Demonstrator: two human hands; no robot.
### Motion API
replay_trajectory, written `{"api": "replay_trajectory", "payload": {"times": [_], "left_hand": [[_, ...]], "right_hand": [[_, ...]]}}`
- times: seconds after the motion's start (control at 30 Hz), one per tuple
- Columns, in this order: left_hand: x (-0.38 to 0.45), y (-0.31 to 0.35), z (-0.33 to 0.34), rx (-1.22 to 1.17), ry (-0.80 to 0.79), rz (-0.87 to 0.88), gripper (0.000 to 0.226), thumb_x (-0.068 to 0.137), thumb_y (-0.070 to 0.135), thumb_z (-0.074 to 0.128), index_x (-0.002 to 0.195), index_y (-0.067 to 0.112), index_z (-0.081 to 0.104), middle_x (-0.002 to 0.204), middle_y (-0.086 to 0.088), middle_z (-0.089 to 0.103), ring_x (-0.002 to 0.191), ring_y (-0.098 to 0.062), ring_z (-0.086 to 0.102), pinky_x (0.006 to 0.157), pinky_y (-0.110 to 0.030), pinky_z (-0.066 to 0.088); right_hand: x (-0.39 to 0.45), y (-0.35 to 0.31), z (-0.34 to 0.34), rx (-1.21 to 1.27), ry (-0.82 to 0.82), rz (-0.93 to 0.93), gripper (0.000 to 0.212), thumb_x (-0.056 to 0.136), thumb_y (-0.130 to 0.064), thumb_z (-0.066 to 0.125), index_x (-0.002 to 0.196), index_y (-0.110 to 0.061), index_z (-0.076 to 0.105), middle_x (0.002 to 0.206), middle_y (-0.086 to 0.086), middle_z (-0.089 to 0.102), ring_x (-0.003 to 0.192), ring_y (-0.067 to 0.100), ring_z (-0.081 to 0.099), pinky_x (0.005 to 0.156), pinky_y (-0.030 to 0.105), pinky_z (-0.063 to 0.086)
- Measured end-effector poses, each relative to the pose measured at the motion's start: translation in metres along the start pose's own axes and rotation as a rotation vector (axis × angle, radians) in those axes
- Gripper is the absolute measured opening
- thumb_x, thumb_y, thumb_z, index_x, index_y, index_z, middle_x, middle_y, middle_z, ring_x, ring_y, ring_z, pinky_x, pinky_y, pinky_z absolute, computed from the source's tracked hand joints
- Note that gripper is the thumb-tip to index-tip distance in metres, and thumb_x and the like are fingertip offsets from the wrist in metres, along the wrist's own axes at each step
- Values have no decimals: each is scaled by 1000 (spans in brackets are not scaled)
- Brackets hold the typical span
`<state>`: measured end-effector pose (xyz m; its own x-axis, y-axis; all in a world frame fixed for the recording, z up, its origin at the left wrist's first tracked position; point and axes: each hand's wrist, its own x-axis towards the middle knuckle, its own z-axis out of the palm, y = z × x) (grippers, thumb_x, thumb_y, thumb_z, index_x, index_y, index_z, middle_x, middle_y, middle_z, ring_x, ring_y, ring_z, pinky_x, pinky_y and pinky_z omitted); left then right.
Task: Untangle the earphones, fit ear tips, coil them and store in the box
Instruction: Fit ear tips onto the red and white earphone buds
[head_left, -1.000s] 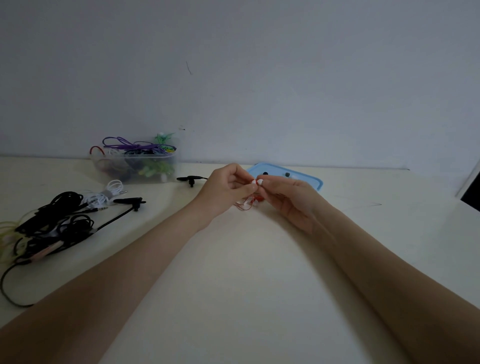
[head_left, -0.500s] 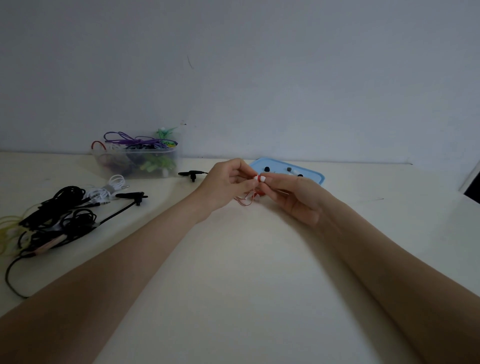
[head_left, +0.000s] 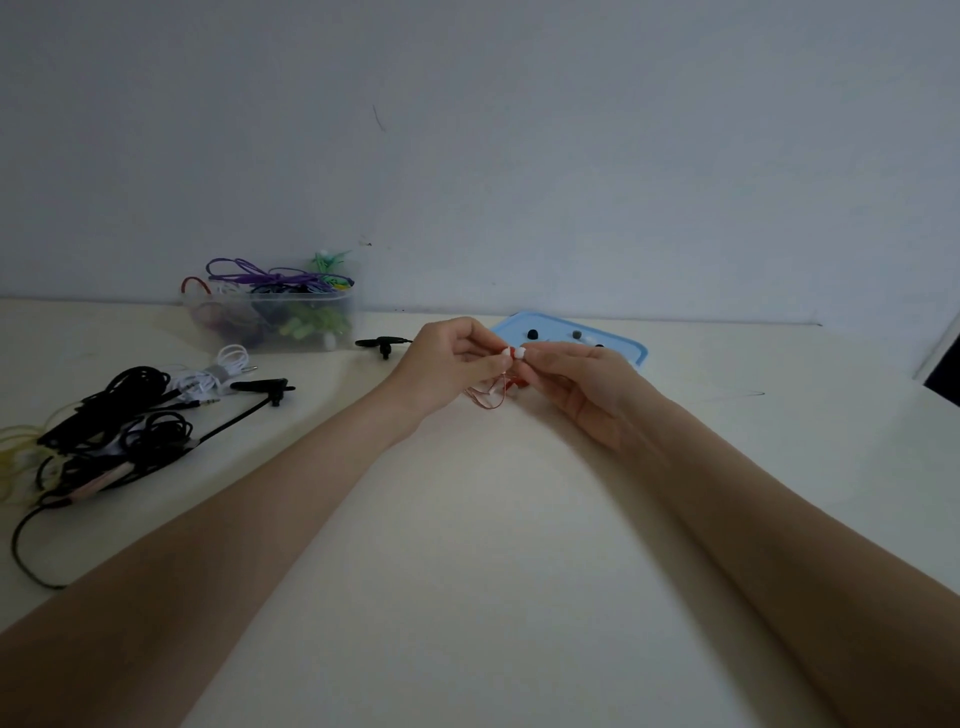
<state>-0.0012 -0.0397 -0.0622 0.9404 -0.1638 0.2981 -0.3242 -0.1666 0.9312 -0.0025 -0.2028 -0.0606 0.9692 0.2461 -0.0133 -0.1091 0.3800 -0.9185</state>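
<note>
1. A clear plastic box (head_left: 270, 319) stands at the back of the cream table (head_left: 467, 545) against the wall, left of centre; purple, green and red cables spill over its rim.
2. Left of the arms lies a tangle of black earphone cables (head_left: 111, 436), with a coiled white pair (head_left: 221, 371) just behind it and pale yellow loops (head_left: 15, 452) at the table's left edge.
3. One black earpiece (head_left: 265, 388) on a stalk lies between the tangle and the left forearm; another black earpiece (head_left: 382, 344) lies just behind the left hand, near the box.
4. A light blue lid (head_left: 636, 351) lies flat behind the right hand, holding small dark and pale ear tips (head_left: 532, 333); the hand hides part of it.
5. The left hand (head_left: 447, 366) is curled, its fingertips pinching one end of the red earphones (head_left: 511, 353), which are held just above the table at mid-scene.
6. The right hand (head_left: 582, 384) is also curled, palm turned up, thumb and forefinger pinching the other side of the same small piece.
7. Two white ear tips (head_left: 521, 354) show between the two sets of fingertips, with red between them; which hand holds which tip is too small to tell.
8. The thin red cord (head_left: 485, 397) hangs in loops below both hands and touches the table.
</note>
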Motion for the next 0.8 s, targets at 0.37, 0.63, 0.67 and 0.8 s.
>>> {"api": "replay_trajectory", "payload": {"times": [0.37,0.63,0.67,0.8], "left_hand": [[-6,8,-1,-19,-41,-32,10,85,0,62,82,10,59,75,0,65,54,5,61,46,-3,38],[-3,2,-3,-121,-51,-174,7,84,1,63,89,6,63,82,-11,67,59,-7,63,63,-15,53],[-3,3,-3,-96,-36,-166,7,84,1,64,87,7,63,81,-10,67,61,-8,62,64,-15,53],[-4,7,1,-8,25,-104,6,83,2,66,85,7,63,76,-5,67,52,1,61,50,-7,42]], "right_hand": [[1,-6,-2,-16,-78,94,25,84,1,60,106,13,61,95,15,69,85,15,69,78,17,55],[-1,-3,0,-49,22,37,9,81,8,60,84,6,68,81,14,71,74,16,70,69,17,56],[-1,-3,0,-57,28,34,9,81,9,59,84,6,68,82,15,71,75,17,70,69,17,56],[-2,-4,-1,-44,26,40,11,82,10,57,86,9,67,82,16,71,74,17,71,67,17,56]]}}
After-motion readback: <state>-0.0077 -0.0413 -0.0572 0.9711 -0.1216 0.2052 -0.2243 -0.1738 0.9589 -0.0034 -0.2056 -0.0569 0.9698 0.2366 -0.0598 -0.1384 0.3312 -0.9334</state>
